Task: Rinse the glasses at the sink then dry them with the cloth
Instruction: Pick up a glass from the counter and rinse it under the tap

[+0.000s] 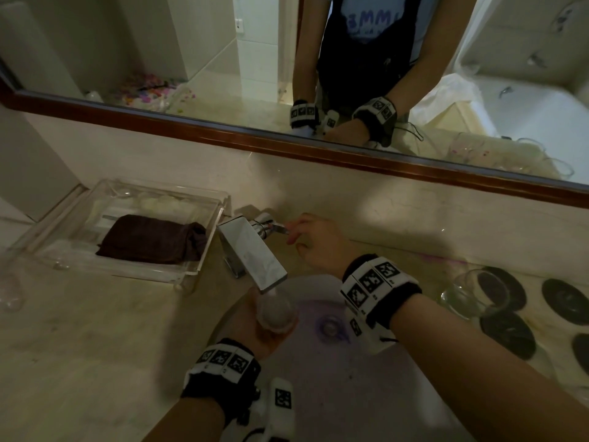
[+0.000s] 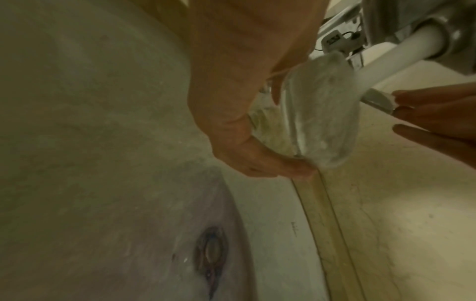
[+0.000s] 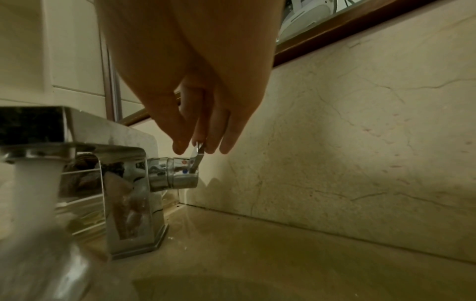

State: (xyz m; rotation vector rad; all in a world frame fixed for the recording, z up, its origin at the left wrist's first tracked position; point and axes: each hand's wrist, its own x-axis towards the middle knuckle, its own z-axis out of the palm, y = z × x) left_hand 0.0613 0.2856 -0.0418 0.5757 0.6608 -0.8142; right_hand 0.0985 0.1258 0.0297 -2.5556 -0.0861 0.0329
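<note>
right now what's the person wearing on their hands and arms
Both forearms are bare, no sleeves. The left hand and right hand wear no gloves. Each wrist carries a black band faced with white blocks printed with square black-and-white marker codes. A white camera module with a thin black cable hangs under the left wrist.

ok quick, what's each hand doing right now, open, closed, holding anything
Left hand: closed around a glass under the running tap.
Right hand: fingers pinching the tap lever.
</note>
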